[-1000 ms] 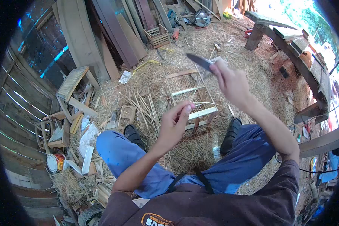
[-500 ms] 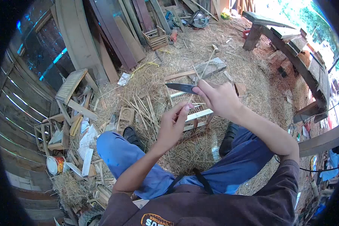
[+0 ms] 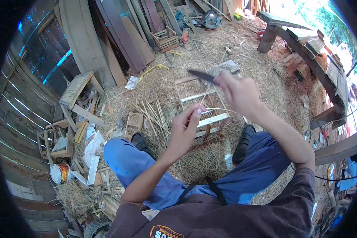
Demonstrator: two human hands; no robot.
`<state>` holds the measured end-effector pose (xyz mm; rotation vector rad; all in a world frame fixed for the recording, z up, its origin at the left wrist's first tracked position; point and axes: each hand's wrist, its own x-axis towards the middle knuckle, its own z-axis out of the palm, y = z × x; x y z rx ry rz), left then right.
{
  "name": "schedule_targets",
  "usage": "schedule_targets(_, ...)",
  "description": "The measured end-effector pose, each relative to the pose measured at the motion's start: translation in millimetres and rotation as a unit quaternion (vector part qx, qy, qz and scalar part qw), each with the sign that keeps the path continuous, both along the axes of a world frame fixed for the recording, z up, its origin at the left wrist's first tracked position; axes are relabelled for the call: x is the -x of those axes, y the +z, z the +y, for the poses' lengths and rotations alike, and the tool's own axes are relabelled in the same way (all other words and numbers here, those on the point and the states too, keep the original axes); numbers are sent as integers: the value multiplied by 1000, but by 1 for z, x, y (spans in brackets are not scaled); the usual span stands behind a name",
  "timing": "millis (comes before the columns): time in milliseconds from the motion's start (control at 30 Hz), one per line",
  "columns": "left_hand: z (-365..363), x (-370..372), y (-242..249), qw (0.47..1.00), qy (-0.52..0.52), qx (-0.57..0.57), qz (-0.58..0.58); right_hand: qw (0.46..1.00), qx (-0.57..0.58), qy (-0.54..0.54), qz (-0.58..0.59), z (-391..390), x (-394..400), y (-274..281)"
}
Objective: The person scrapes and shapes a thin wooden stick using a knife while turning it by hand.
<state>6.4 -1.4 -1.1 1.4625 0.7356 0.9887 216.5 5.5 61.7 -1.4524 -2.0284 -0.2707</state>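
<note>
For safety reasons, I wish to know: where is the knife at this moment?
In the head view, the knife is in the person's right hand, in the upper middle of the picture, pointing left, higher in the image than the left hand.

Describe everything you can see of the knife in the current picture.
The knife has a dark, metal-looking blade narrowing to a tip. Its handle is hidden inside the right hand, which grips it. The slightly blurred blade points toward the picture's left and a little up, held in the air over the wooden frame. Whether it touches the thin strip in the left hand cannot be told.
</note>
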Motion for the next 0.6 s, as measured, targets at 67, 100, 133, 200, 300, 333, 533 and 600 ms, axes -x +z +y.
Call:
schedule_targets(67, 0, 0, 1, 1000, 8, -3, 13, 999, -6, -47, 6, 7, -16, 1)
schedule_targets(100, -1, 0, 1, 1000, 12, -6, 19, 1000, -1, -27, 14, 4, -14, -2)
schedule_targets(133, 1, 1, -1, 1000, 8, -12, 23, 1000, 2, -5, 23, -2, -10, -6)
schedule_targets(200, 3, 1, -7, 999, -2, -23, 34, 999, 10, 36, -12, -11, 1, -11)
schedule_targets(300, -1, 0, -1, 1000, 6, -17, 15, 997, 13, 51, -51, -13, 9, -9)
schedule_targets(333, -2, 0, 1, 1000, 6, -10, 15, 999, 11, 32, -6, -9, 3, -2)
schedule_targets(533, -2, -1, -1, 1000, 2, -5, 18, 998, 53, -8, 35, -8, -9, -8)
schedule_targets(600, -1, -4, -7, 1000, -1, 6, 6, 997, 33, 45, -46, -15, 5, -14)
